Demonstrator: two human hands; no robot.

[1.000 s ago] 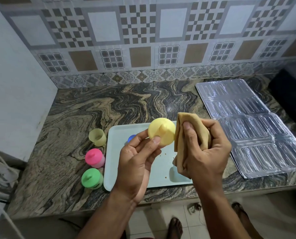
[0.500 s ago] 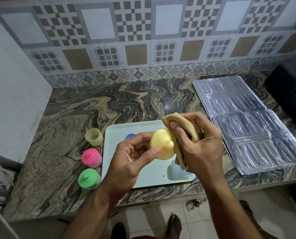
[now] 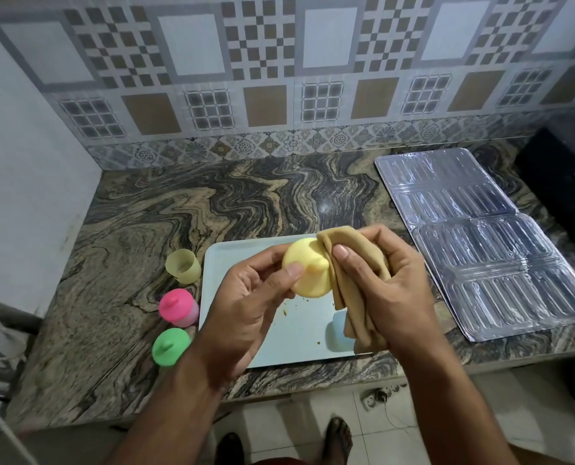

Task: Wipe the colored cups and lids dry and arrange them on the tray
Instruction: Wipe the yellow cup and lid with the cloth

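Note:
My left hand (image 3: 249, 307) holds a yellow lid (image 3: 304, 271) by its rim above the pale blue tray (image 3: 232, 260). My right hand (image 3: 390, 286) grips a folded tan cloth (image 3: 350, 283) and presses it against the lid's right side. A light blue cup (image 3: 338, 333) stands on the tray's near right corner, partly hidden by the cloth. Left of the tray on the counter stand an open yellow cup (image 3: 183, 266), a pink cup with its lid on (image 3: 178, 307) and a green cup with its lid on (image 3: 169, 346).
A clear plastic blister sheet (image 3: 487, 243) lies on the marble counter (image 3: 179, 209) to the right of the tray. A dark object (image 3: 561, 182) sits at the far right. Small crumbs dot the tray. A white wall bounds the left; the counter's front edge is near me.
The cloth has closed in on the yellow lid and now rubs its right side. Both hands have drifted slightly lower over the tray, and the blue lid behind my left hand is now hidden.

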